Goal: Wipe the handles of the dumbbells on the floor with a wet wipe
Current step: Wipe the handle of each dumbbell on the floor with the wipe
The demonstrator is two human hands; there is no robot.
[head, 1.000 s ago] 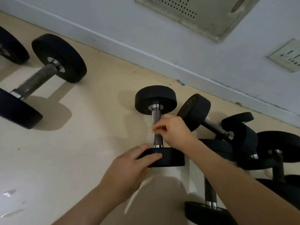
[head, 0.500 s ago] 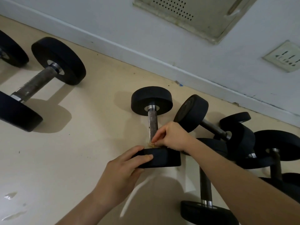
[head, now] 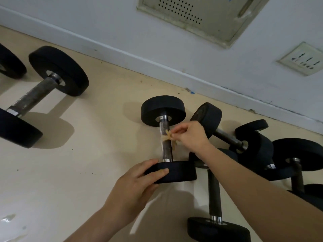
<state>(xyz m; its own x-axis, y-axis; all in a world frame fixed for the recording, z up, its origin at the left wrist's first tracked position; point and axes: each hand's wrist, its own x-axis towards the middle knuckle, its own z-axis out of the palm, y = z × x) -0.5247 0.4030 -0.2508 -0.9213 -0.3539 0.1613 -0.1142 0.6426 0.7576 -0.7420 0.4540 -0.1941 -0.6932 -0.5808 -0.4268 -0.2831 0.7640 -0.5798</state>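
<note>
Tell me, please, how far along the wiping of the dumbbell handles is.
No handle looks clearly finished. In hand: the right hand pinches the wipe against the middle dumbbell's handle, midway, while the left hand grips its near weight. Seemingly left: the big dumbbell on the left and the pile at right.

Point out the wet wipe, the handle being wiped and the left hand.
wet wipe (head: 167,136): head view, its crumpled middle.
handle (head: 166,151): head view, bare lower shaft.
left hand (head: 137,186): head view, back of the hand.
</note>
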